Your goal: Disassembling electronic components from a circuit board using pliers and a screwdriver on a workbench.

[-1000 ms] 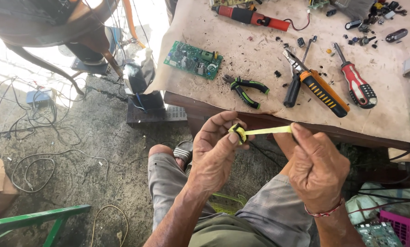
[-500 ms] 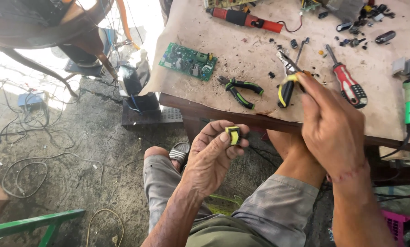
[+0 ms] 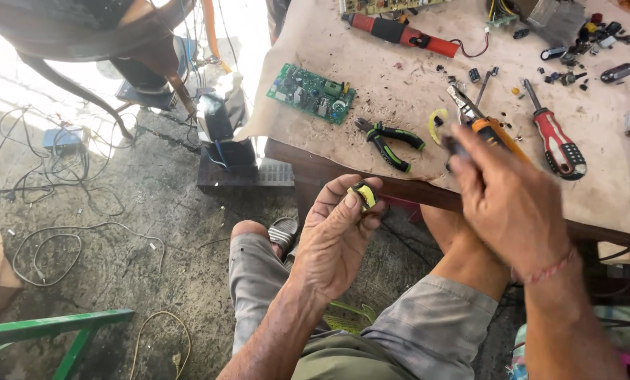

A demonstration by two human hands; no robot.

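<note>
The small round part wrapped in yellow tape (image 3: 363,195) showed black at its edges. On the tan, paper-covered bench (image 3: 399,91) lay a green circuit board (image 3: 312,93), black pliers with green-trimmed grips (image 3: 391,137), a red-and-black screwdriver (image 3: 555,138) and a curled yellow tape scrap (image 3: 436,122) — plus an orange-and-black handled cutter (image 3: 489,131). The shorts (image 3: 371,338) were grey — plain, unpatterned.

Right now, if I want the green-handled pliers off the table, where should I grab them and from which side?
Probably take the green-handled pliers by the two handles, which splay open toward the table's near edge; the dark jaws point away, toward the green circuit board. Come from above on the near side. The yellow tape scrap beside them lies apart, so it should not interfere.
</note>
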